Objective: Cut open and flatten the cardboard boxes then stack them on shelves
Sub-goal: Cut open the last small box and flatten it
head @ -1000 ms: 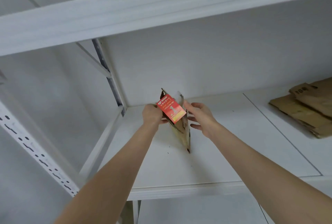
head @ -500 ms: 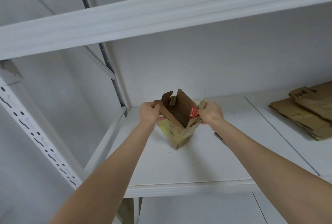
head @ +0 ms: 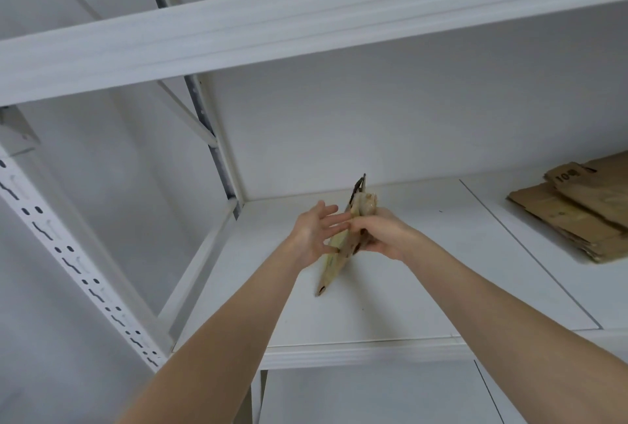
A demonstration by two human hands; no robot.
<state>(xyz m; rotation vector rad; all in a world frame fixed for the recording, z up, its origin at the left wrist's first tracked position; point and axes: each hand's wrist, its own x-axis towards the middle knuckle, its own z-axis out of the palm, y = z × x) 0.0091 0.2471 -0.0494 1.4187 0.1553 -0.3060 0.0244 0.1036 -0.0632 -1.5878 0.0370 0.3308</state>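
Observation:
A small cardboard box (head: 334, 262), pressed flat and seen edge-on, stands tilted above the white shelf board (head: 390, 294), its lower corner near the board. My right hand (head: 380, 236) grips it from the right, fingers curled round its upper part. My left hand (head: 314, 231) lies against its left face with the fingers spread and straight. Crumpled tape or a torn flap sticks out above my right hand.
A pile of flattened brown cardboard (head: 577, 213) lies on the same shelf at the far right. A white shelf beam (head: 306, 19) crosses overhead. A perforated upright (head: 78, 267) stands at the left, and a rear post (head: 210, 138) at the shelf's back corner.
The box, held open between both hands half a second ago, is now squeezed flat. My left hand has let go of its edge and opened against its side.

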